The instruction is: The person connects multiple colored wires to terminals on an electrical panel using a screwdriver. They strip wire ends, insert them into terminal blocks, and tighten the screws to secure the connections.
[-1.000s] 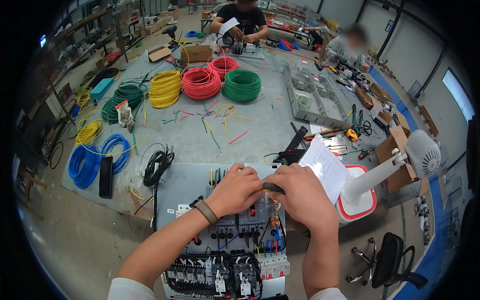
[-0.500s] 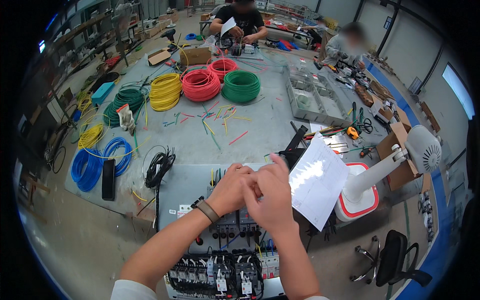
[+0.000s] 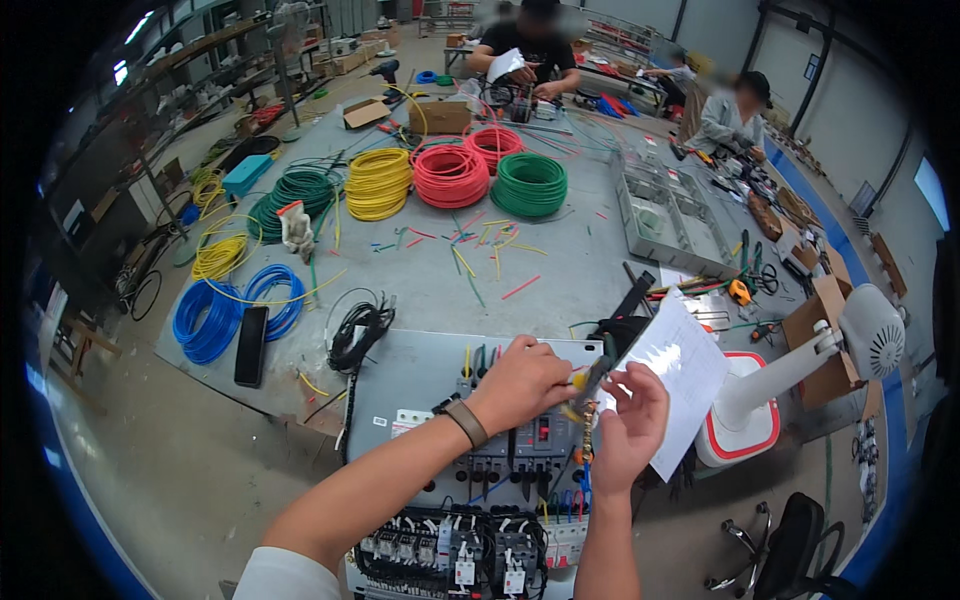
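Over the upper part of a grey mounting plate [image 3: 385,375], my left hand [image 3: 525,385] is closed, with its fingertips on a dark, blurred tool with yellow on it [image 3: 592,383]. My right hand [image 3: 637,412] is beside the tool, its fingers curled and apart from the thumb. Motion blur hides the tool's kind. Below my hands, dark circuit breakers [image 3: 545,440] sit on the plate, and a brassy strip [image 3: 588,437] stands near the right hand. Wired contactors [image 3: 465,545] with black cabling fill the plate's near part.
Yellow [image 3: 378,185], red [image 3: 450,177] and green wire coils [image 3: 530,185] stand across the table, with wire offcuts before them. Blue coils [image 3: 207,322] and a phone [image 3: 252,346] lie left. Right are papers [image 3: 675,375], a white device [image 3: 740,405] and a grey compartment tray [image 3: 680,215]. People work beyond.
My hands, overlapping earlier, have come apart and moved right. A dark tool now shows between them. The whole view has shifted, and more of the breakers is visible.
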A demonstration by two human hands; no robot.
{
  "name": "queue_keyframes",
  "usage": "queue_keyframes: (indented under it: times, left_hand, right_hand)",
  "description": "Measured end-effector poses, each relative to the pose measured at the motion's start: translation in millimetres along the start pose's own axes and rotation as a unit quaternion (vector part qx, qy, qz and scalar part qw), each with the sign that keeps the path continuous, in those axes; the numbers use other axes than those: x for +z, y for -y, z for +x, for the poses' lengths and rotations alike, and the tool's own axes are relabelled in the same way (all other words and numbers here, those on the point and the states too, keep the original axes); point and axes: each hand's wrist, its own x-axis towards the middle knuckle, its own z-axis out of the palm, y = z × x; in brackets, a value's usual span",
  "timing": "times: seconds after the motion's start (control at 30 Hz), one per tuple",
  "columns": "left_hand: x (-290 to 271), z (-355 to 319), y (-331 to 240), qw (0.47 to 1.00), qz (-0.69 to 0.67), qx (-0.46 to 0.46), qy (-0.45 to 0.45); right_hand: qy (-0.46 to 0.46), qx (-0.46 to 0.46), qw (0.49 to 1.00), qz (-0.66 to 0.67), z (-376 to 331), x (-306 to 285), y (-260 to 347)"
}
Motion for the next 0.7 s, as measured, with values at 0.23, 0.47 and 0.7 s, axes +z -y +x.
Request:
queue_keyframes:
  times: [0.23,0.47,0.7]
  left_hand:
    - [5.9,-1.1,1.9,1.0,-0.016,0.002,-0.014]
    - [-1.7,-3.1,1.1,1.0,-0.016,-0.012,0.016]
    - [-3.4,1.8,-5.2,0.999,-0.014,-0.029,0.023]
  right_hand:
    - [0.075,0.092,0.971,-0.207,-11.4,-1.1,-46.7]
    - [0.044,0.112,0.979,-0.166,-1.3,4.7,-36.1]
    - [0.075,0.156,0.981,-0.083,-0.4,-5.0,-43.3]
